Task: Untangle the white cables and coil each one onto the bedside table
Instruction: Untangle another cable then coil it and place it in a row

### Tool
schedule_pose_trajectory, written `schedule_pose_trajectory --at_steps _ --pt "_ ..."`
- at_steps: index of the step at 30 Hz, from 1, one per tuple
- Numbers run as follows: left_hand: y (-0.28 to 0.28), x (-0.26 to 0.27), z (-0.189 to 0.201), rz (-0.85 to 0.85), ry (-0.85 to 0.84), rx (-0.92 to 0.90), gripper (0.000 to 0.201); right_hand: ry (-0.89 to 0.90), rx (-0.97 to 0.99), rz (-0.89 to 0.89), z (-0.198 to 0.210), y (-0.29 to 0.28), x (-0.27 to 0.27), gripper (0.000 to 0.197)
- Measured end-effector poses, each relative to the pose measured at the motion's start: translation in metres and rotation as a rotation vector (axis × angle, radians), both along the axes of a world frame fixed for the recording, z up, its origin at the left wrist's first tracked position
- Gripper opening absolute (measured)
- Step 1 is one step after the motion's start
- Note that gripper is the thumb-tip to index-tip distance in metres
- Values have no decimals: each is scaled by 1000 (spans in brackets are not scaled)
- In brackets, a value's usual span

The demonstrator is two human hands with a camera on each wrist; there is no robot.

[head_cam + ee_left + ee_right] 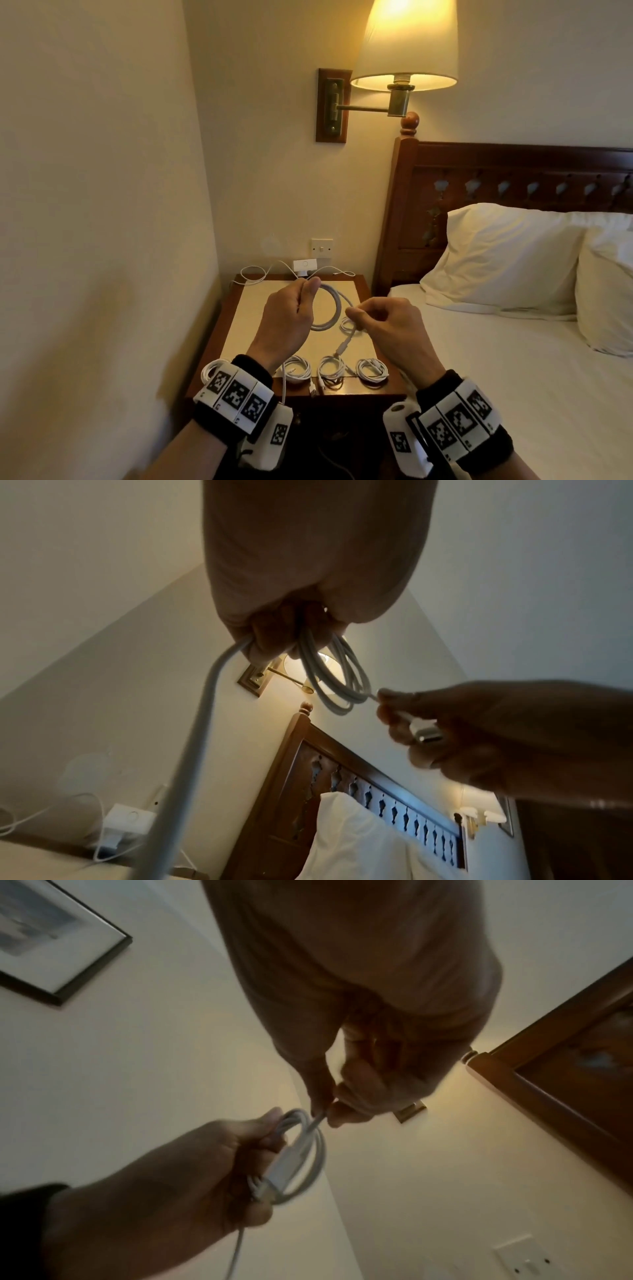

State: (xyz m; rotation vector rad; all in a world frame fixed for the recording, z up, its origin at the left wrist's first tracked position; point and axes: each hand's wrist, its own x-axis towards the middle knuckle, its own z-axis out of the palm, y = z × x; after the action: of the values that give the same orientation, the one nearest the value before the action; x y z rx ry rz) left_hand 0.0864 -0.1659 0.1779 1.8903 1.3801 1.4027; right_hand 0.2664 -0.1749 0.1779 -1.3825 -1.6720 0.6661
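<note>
Above the bedside table (pixel 363 385), my left hand (pixel 291 315) grips a white cable wound into a loop (pixel 334 308); the same loop (pixel 337 674) hangs from its fingers in the left wrist view. My right hand (pixel 380 317) pinches the cable's free end near the plug (pixel 426 733), just right of the loop (pixel 308 1153). Several coiled white cables (pixel 330 368) lie in a row along the table's front edge. A further cable (pixel 255 274) lies loose at the back of the table.
A white adapter (pixel 305 266) sits at the table's back edge under a wall switch (pixel 322 248). A lit wall lamp (pixel 407 44) hangs above. The bed with pillows (pixel 507 257) and wooden headboard (pixel 513 168) stands right of the table; a wall closes the left.
</note>
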Motion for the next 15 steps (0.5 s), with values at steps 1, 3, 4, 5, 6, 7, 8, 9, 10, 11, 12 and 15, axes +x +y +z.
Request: schedule_pose_trajectory --at_steps 1,3,4,5,6,7,8,9,10,11,12,15 --pt "0 2 -3 19 27 17 29 46 -38 -17 1 -2 1 18" --pt "2 5 -9 28 54 16 29 301 -167 2 8 -5 0 21" --pt "3 7 -11 21 52 2 30 441 -215 26 12 -7 -2 21" --pt "3 8 -12 13 42 -12 31 547 -234 41 14 -9 -5 21" --pt "4 9 -12 8 27 -21 31 625 -232 53 15 -12 -8 19" --pt "3 10 -10 7 8 -27 33 676 -212 64 14 -14 -12 17" --pt "3 11 -9 8 -10 -36 34 705 -187 73 13 -16 -16 16" --pt "3 12 -6 8 -29 -51 35 709 -163 77 10 -17 -19 15" --pt "1 13 -4 4 -50 -74 37 687 -133 75 8 -18 -21 15" --pt "0 14 -2 -5 -75 -104 39 605 -75 54 4 -18 -21 16" --pt "-1 13 0 -15 -103 -137 40 461 4 10 0 -16 -20 18" --pt "-7 14 5 -69 -173 -226 43 66 186 -134 -12 -8 -19 27"
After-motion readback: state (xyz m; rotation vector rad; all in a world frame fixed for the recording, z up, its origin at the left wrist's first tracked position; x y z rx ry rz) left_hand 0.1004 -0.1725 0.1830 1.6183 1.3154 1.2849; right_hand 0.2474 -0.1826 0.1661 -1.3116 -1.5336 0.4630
